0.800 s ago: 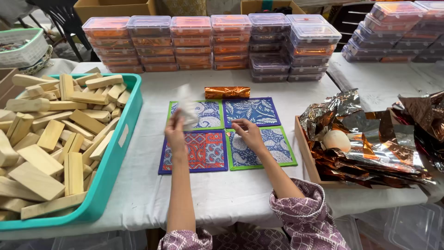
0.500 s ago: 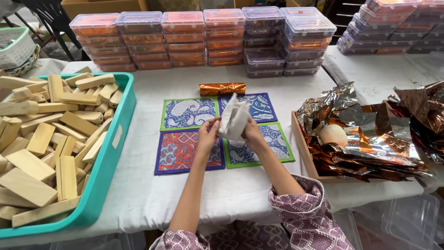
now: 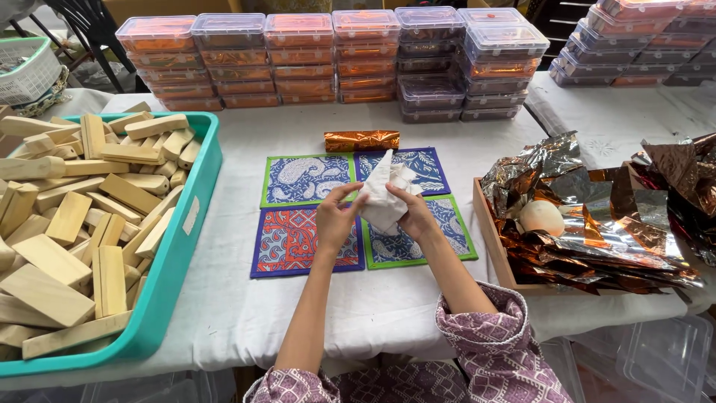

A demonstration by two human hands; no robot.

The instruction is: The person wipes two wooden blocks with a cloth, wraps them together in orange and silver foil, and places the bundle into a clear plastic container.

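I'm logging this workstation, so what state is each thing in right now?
left hand: closed on the white cloth
right hand: gripping the white cloth
white cloth: crumpled, held above the mats
four patterned mats: flat, in a square
foil-wrapped roll: wrapped, lying flat
teal tub: full of wooden blocks
lidded containers: closed, stacked
foil sheets: crumpled, loose

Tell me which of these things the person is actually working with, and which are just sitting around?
In use:
left hand
right hand
white crumpled sheet, held between both hands
four patterned mats beneath them

Lying about:
copper foil roll
teal tub of wooden blocks
stacked lidded boxes
wooden tray of foil sheets
white basket
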